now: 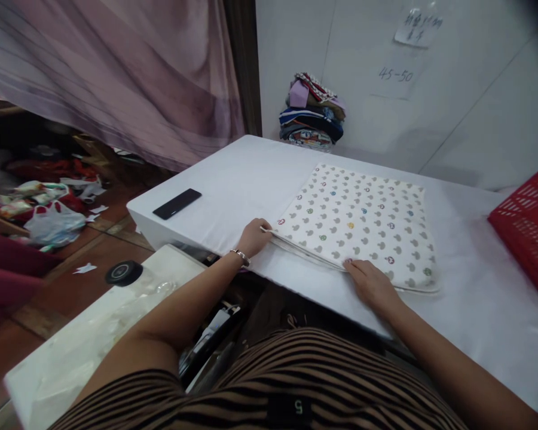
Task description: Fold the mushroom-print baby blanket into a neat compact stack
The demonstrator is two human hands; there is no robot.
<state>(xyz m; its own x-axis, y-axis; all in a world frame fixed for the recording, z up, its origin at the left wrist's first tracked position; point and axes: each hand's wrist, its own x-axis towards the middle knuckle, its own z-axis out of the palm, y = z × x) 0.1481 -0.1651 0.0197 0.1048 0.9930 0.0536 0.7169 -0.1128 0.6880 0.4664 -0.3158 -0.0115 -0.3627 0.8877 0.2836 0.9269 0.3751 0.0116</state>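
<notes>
A folded white cloth with a grey, green and red mushroom-like print lies flat on the white-covered table. My left hand pinches its near left corner, lifting that edge slightly. At the middle of the near edge, my right hand has its fingers closed on the cloth's layered rim, the thumb hidden from view. Several layers show along this near side.
A black phone lies on the table's left part. Folded clothes are stacked at the back wall, and a red plastic basket stands at the right. Lower left, a white surface bears a black tape roll.
</notes>
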